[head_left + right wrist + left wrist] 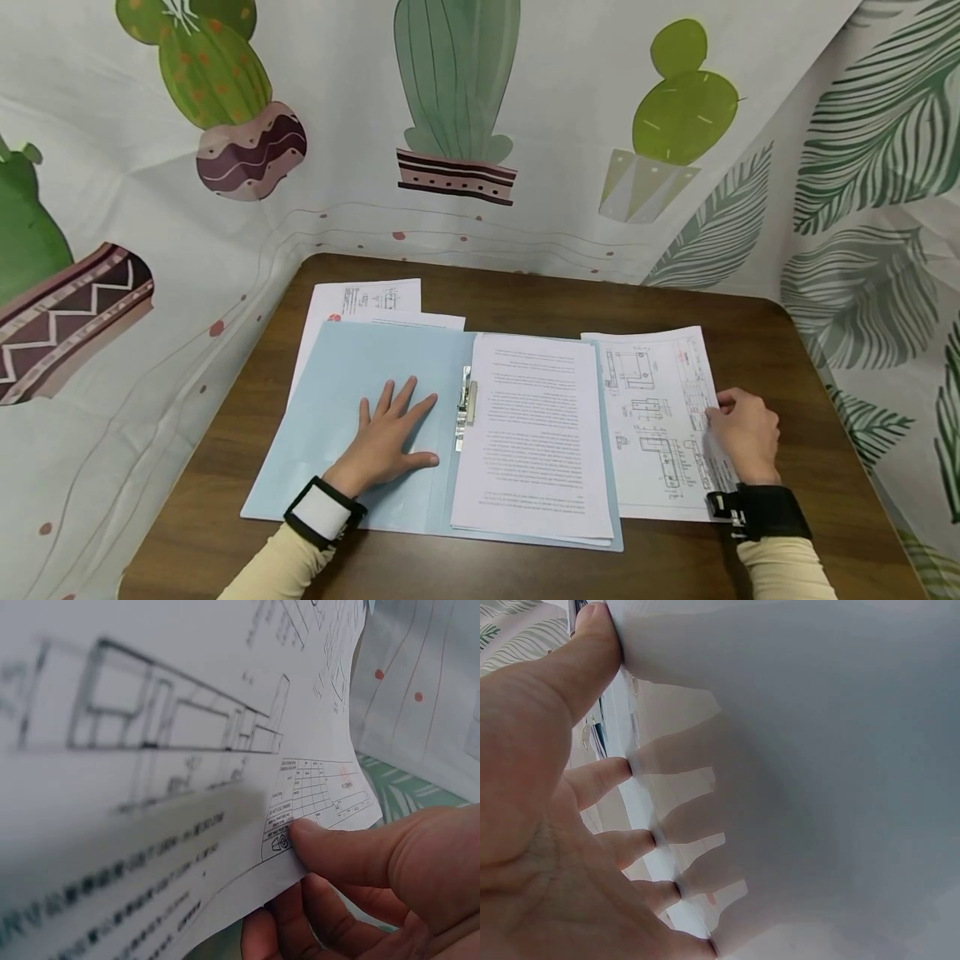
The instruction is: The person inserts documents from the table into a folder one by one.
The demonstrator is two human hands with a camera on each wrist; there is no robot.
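An open light-blue folder (300, 467) lies on the table, with a metal clip (467, 404) along its spine and a stack of printed pages (528, 442) on its right side. My left hand (390, 437) rests on the bare left cover, fingers spread; the left wrist view shows its fingertips touching the glossy surface. My right hand (746, 433) pinches the right edge of a technical drawing sheet (660, 400), thumb on top and fingers beneath, as the right wrist view shows. Part of that sheet is hidden under the folder's right edge.
More papers (367, 296), one with drawings, stick out from behind the folder's upper left. The brown wooden table (517, 296) has rounded back corners. A white cloth (337, 150) printed with cacti and leaves hangs behind it and along the sides.
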